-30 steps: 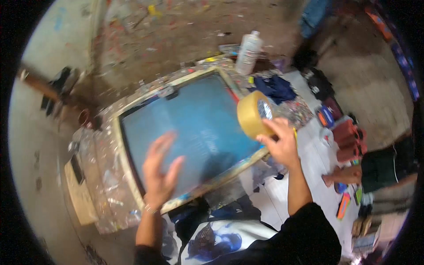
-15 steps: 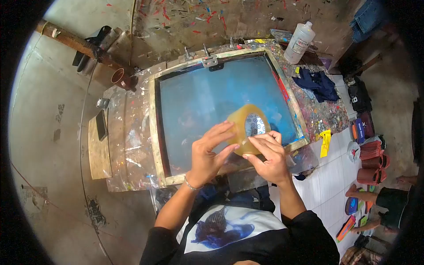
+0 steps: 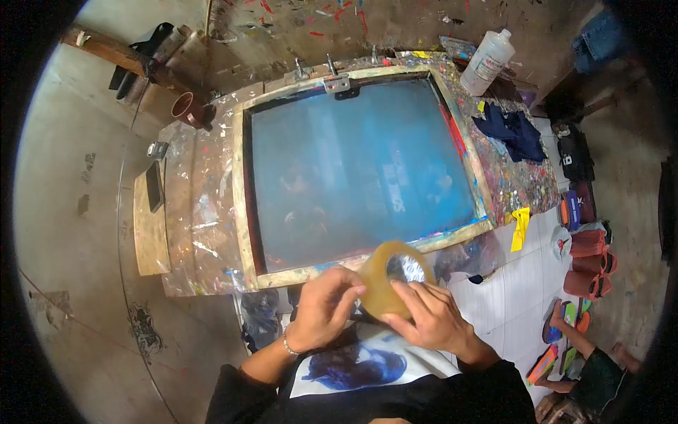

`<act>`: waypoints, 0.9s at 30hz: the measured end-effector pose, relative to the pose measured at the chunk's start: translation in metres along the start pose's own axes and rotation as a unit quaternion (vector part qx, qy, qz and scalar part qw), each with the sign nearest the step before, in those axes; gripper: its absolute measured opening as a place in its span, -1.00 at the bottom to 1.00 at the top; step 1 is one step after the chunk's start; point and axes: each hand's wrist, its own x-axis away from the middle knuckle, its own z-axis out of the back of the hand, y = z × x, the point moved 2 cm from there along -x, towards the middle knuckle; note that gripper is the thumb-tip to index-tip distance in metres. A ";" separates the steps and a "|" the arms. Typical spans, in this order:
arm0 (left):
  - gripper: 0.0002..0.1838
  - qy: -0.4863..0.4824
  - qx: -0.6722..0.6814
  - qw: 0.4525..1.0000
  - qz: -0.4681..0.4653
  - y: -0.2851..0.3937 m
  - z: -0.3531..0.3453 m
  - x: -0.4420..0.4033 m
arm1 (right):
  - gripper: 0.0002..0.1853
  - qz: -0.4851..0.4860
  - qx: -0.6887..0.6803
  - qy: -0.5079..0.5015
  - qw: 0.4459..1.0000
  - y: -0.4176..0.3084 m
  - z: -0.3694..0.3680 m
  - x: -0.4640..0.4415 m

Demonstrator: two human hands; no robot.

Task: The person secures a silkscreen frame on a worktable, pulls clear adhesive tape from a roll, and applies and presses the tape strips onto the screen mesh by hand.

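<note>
A wide roll of yellowish clear tape [image 3: 381, 286] is in front of my chest, below the near edge of a framed blue screen [image 3: 353, 169]. My right hand [image 3: 431, 314] grips the roll from its right side, with fingers at the core. On the roll's left, my left hand [image 3: 325, 307] has thumb and fingertips pinched together at the tape's edge; what lies between them is too small to make out. The screen lies flat on a paint-spattered table [image 3: 205, 212], held by a metal clamp [image 3: 341, 86] at its far edge.
At the far right of the table are a white bottle [image 3: 487, 63] and a dark blue cloth [image 3: 510, 131]. A brown cup [image 3: 191, 109] and a wooden board [image 3: 147, 233] are at the left. Another person's leg [image 3: 579, 339] shows at lower right, near sandals.
Both hands came together at the tape roll, then moved down with it, off the screen toward my chest. My left fingers, spread earlier, have closed into a pinch.
</note>
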 end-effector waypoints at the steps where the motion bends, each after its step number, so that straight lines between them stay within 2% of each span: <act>1: -0.97 0.001 -0.017 1.000 -0.021 -0.005 0.002 0.005 | -0.40 -0.008 -0.012 -0.011 1.000 -0.001 -0.003 0.005; 2: -0.98 0.008 -0.035 0.998 -0.047 -0.011 0.004 0.005 | -0.37 -0.009 -0.021 -0.021 1.000 0.001 -0.005 0.005; 3: -0.96 -0.020 0.019 0.999 0.023 -0.020 0.007 0.008 | -0.37 -0.019 -0.023 -0.021 0.999 -0.002 -0.009 0.009; 5: -0.96 -0.018 0.047 0.997 0.053 -0.036 0.005 0.014 | -0.23 -0.074 -0.137 -0.075 0.985 0.003 -0.015 0.005; 7: -0.96 -0.008 0.103 0.989 0.108 -0.047 0.005 0.020 | -0.17 -0.076 -0.156 -0.097 0.980 -0.001 -0.016 -0.001; 9: -0.97 0.002 0.115 0.988 0.106 -0.041 0.011 0.021 | -0.09 -0.080 -0.178 -0.121 0.973 -0.004 -0.019 -0.001; 11: -0.99 0.019 0.133 0.987 0.094 -0.037 0.015 0.021 | -0.04 -0.072 -0.135 -0.116 0.981 -0.004 -0.020 -0.002; 12: -0.99 0.084 0.073 0.991 0.070 -0.009 0.045 0.018 | -0.04 -0.072 -0.135 -0.114 0.982 -0.004 -0.016 -0.003; 13: -0.95 0.154 0.042 0.983 0.085 0.009 0.077 0.016 | -0.03 -0.142 -0.121 -0.175 0.967 -0.001 -0.005 0.000; 14: -0.92 0.165 -0.025 0.984 0.065 -0.001 0.084 0.018 | -0.02 -0.212 -0.107 -0.236 0.942 0.005 0.009 0.005; 15: -0.91 0.269 -0.008 0.963 0.017 0.019 0.150 0.015 | 0.00 -0.239 -0.142 -0.217 0.936 0.014 0.030 0.015; 16: -0.90 0.326 -0.019 0.945 -0.025 0.016 0.190 0.019 | -0.04 -0.275 -0.177 -0.213 0.921 0.029 0.035 0.030; 18: -0.87 0.242 -0.062 0.968 -0.022 0.021 0.227 0.029 | -0.12 -0.298 -0.170 -0.245 0.907 0.046 0.044 0.044; 19: -0.87 0.233 -0.064 0.970 -0.023 0.026 0.228 0.030 | -0.12 -0.304 -0.174 -0.238 0.906 0.048 0.045 0.044; 21: -0.86 0.201 -0.097 0.971 -0.087 0.040 0.219 0.038 | -0.19 -0.297 -0.230 -0.341 0.862 0.054 0.047 0.042; 22: -0.78 0.229 -0.152 0.957 -0.091 0.052 0.214 0.046 | -0.19 -0.301 -0.233 -0.338 0.861 0.054 0.048 0.038; 25: -0.90 0.201 -0.173 0.937 -0.229 0.086 0.209 0.080 | -0.24 -0.277 -0.181 -0.371 0.868 0.049 0.050 0.027; 26: -0.90 0.170 -0.181 0.928 -0.278 0.095 0.214 0.100 | -0.24 -0.209 -0.144 -0.387 0.887 0.062 0.046 0.030; 27: -0.90 0.158 -0.177 0.917 -0.319 0.102 0.220 0.122 | -0.30 -0.197 -0.127 -0.388 0.892 0.063 0.046 0.028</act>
